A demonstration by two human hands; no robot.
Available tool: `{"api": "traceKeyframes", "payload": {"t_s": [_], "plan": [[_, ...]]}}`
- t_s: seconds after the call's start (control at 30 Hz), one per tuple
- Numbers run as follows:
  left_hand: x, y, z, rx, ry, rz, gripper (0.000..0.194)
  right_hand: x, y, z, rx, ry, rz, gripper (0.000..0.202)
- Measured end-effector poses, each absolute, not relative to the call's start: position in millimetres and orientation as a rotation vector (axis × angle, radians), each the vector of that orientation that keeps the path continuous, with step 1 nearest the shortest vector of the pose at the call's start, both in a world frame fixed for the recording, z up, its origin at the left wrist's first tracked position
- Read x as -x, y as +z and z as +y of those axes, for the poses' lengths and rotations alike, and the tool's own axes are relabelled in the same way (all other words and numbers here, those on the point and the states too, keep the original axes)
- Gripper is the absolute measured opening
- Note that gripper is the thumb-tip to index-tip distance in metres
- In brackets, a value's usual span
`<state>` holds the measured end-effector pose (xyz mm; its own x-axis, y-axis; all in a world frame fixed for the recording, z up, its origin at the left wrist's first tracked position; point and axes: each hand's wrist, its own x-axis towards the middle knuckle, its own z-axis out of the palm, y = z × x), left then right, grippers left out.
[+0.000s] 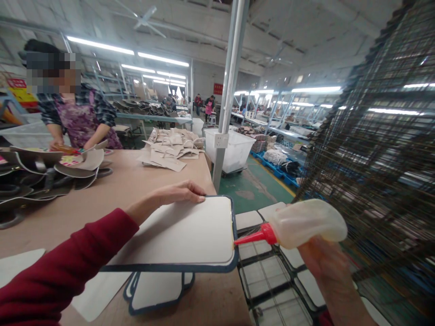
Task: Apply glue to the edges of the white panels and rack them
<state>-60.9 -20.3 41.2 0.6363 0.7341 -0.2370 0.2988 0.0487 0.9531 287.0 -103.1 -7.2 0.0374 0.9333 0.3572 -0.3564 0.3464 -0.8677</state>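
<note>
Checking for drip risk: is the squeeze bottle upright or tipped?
Tipped: the squeeze bottle lies nearly sideways in the right hand, its red nozzle slanting down toward the white panel.

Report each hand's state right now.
Left hand: closed, gripping the dark-edged white panel by its far edge.
Right hand: closed around the squeeze bottle, red nozzle at the panel's edge.
</note>
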Motion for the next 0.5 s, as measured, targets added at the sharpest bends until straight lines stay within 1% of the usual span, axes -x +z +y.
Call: {"api": "traceKeyframes", "payload": {"t_s": [0.1,0.17,0.3,0.43,0.5], "plan": [[61,41,-20,-1.549,0.404,0.898,0.032,-285,6,-99,0.653,1.120,-1.027,0.049],[60,41,-20,-1.564,0.401,0.904,0.032,-284,17,-96,0.632,1.134,-1.038,0.055],[56,40,-20,-1.565,0.390,0.910,0.033,-279,51,-91,0.600,1.183,-1.241,0.055],[56,40,-19,-1.569,0.385,0.907,0.032,-267,98,-94,0.613,1.213,-1.499,0.070],[57,39,-19,-1.561,0.392,0.914,0.032,-261,118,-95,0.634,1.182,-1.565,0.075]]}}
